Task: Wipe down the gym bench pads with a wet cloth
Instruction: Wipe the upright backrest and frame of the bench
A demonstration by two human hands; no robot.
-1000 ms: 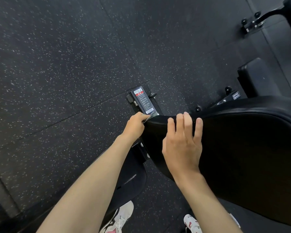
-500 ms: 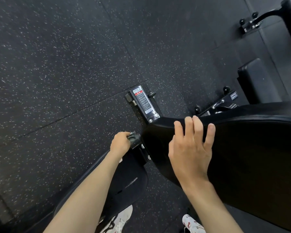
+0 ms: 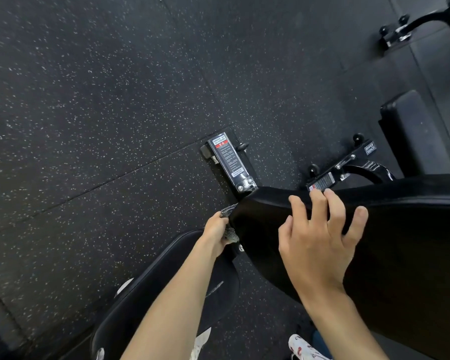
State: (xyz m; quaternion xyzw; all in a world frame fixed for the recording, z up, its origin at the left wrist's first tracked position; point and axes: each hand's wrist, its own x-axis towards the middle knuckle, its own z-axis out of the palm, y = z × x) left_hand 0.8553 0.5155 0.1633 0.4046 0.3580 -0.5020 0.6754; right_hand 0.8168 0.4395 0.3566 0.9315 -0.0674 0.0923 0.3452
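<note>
1. While the left hand (image 3: 215, 233) is gripping it with curled fingers, the grey mesh-patterned cloth (image 3: 228, 212) is lying bunched against the narrow near end of the large black back pad (image 3: 390, 250), with bits of it showing above and below the fist.
2. The back pad is filling the right side of the view, and its rounded tip is pointing toward the frame post.
3. The right hand (image 3: 320, 237) is resting on the pad's face with its fingers (image 3: 318, 201) spread wide, three fingertips reaching the upper edge and the thumb standing clear of the pad.
4. A lower black seat pad (image 3: 177, 279) is sitting under the left forearm.
5. The frame post with a warning label (image 3: 228, 160) is lying on the speckled rubber floor (image 3: 89, 105) just beyond the pad's tip.
6. A second bench (image 3: 413, 131) is standing at the far right, well apart.
7. A white patterned shoe (image 3: 305, 349) is showing at the bottom edge.
</note>
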